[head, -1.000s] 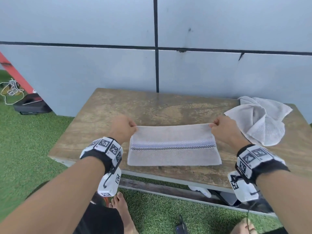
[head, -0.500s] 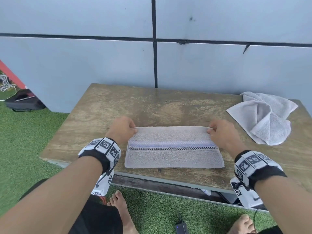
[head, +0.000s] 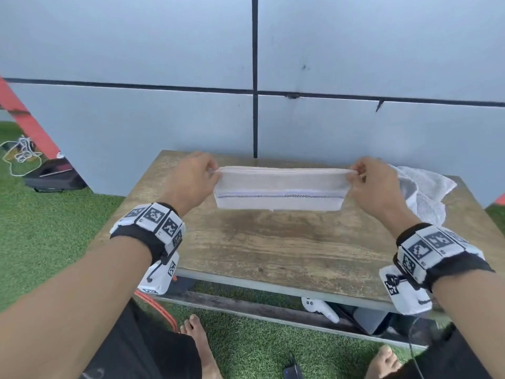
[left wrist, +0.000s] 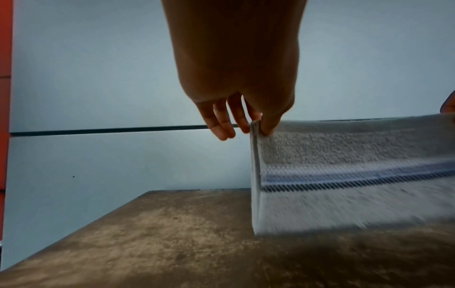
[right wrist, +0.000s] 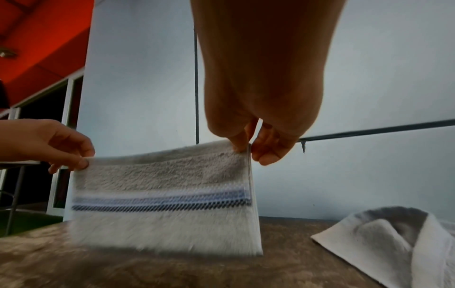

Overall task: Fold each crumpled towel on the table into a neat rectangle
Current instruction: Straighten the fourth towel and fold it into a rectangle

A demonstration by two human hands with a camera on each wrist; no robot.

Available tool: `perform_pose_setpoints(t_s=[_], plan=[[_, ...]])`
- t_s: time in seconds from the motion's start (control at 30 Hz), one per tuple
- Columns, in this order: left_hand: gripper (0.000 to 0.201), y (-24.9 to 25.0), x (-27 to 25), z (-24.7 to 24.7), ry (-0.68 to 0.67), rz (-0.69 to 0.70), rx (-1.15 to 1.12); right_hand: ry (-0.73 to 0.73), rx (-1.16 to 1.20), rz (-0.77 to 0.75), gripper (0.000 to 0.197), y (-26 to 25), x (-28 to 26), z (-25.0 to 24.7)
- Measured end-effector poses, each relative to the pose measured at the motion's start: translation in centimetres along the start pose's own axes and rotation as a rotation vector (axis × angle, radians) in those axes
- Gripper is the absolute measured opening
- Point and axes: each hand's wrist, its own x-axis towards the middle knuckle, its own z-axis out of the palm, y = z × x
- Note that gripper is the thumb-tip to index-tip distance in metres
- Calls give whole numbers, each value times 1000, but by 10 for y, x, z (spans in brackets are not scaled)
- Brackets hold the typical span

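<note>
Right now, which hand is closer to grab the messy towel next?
The right hand. The crumpled towel lies just beside it at the table's right end, while the left hand pinches the striped towel at the far corner.

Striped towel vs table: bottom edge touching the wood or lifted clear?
Apart. In the right wrist view the striped towel hangs from both hands, its bottom edge above the table, with a shadowed gap beneath it.
</note>
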Motion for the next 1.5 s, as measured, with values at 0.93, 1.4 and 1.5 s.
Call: perform_pose_setpoints(t_s=[0.93,1.4,1.5], plan=[[37,-8,-100,60,-202,-412,5,-412,-73,318,38,38,-107,24],[39,49,-63,111,-232,24,8,-355,-230,-81,40,-14,-91,80],[50,62,-52,148,-368,110,7,-497,-220,-118,57,-21,-88,118]])
